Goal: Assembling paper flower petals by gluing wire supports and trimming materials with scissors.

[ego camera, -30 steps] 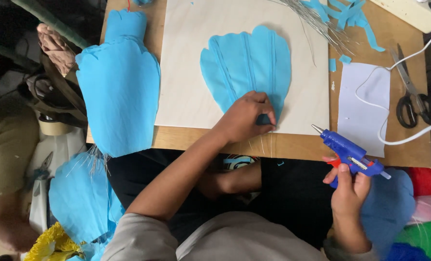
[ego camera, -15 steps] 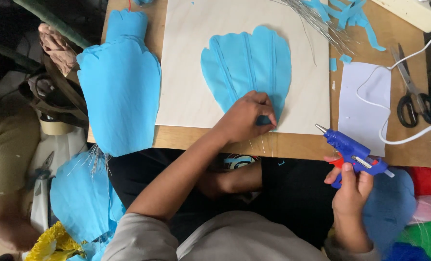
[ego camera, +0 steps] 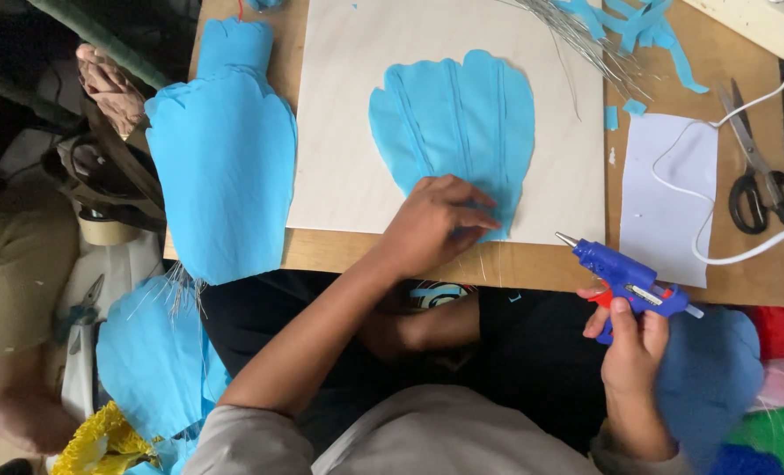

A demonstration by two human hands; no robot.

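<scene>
A blue fabric petal [ego camera: 458, 123] with raised ribs lies on a pale board [ego camera: 348, 105]. My left hand [ego camera: 432, 224] presses flat on the petal's narrow lower end, fingers spread over it. Thin wires stick out from under the petal toward the table edge. My right hand [ego camera: 630, 339] grips a blue glue gun [ego camera: 625, 281] off the table's front edge, with its metal nozzle aimed up and left, apart from the petal. A white cord [ego camera: 744, 251] trails away to the right.
A stack of larger blue petals [ego camera: 225, 167] overhangs the table's left edge. Black scissors [ego camera: 757, 189] and a white sheet [ego camera: 669, 193] lie at the right. Loose wires [ego camera: 577, 40] and blue scraps [ego camera: 638, 26] sit at the back. More blue petals [ego camera: 150, 361] lie below left.
My left hand has opened from a pinch to lie flatter on the petal's base. The glue gun has shifted slightly left and lower.
</scene>
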